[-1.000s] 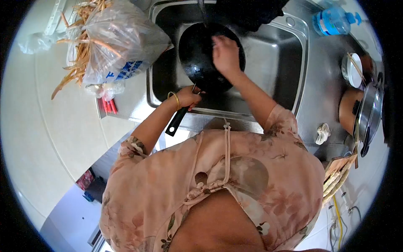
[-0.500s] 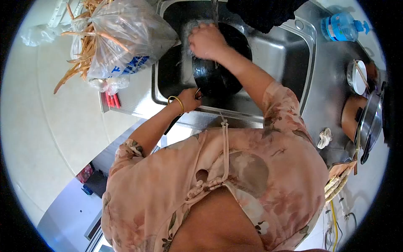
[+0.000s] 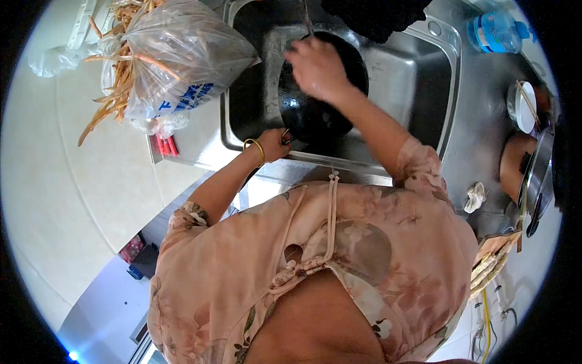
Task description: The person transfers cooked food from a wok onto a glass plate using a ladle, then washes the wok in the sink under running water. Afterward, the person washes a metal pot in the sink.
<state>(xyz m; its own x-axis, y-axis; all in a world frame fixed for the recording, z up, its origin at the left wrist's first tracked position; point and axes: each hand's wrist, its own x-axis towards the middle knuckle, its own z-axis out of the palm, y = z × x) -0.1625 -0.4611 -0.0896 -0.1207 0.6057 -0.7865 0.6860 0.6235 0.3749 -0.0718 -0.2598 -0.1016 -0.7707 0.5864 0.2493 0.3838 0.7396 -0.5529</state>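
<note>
Through the head camera, I am viewing the black pan point(image 3: 306, 118) being held inside the sink point(image 3: 403, 91). The left hand point(image 3: 276, 145) is grasping the handle point(image 3: 252, 175) with its fingers wrapped around it. The right hand point(image 3: 321, 71) is reaching across the pan; its fingers are blurring, so I cannot tell whether they are gripping anything. A plastic bag point(image 3: 194, 54) is overlapping the sink's left rim.

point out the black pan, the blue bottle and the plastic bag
black pan point(image 3: 318, 118): head view, on its dark surface
blue bottle point(image 3: 497, 34): head view, on its body
plastic bag point(image 3: 191, 57): head view, on its side
</note>
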